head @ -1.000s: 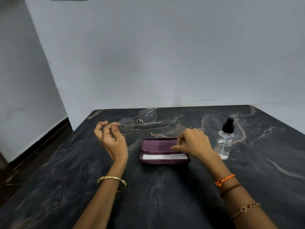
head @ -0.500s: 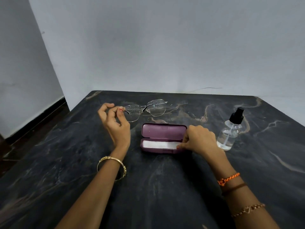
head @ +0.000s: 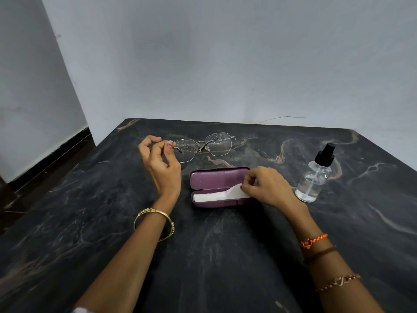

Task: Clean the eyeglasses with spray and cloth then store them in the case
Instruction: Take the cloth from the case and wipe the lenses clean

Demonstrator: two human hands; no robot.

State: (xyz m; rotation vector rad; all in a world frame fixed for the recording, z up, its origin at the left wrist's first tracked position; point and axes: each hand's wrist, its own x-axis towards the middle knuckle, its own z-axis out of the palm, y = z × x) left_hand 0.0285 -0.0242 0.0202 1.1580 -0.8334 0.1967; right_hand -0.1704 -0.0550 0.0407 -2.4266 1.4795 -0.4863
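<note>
Dark marble tabletop (head: 112,222) carries my open purple case (head: 217,177) at centre. Spray bottle (head: 316,177) stands toward the right edge. My right hand (head: 268,187) pinches white cloth (head: 222,195) from the case; my left hand (head: 161,162) grips droplet-covered eyeglasses (head: 204,146).

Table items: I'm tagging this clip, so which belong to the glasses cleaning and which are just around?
In use: glasses in left hand; cloth pinched by right hand; open case; spray bottle.

Just around: wire by wall; bangle; wristbands.
</note>
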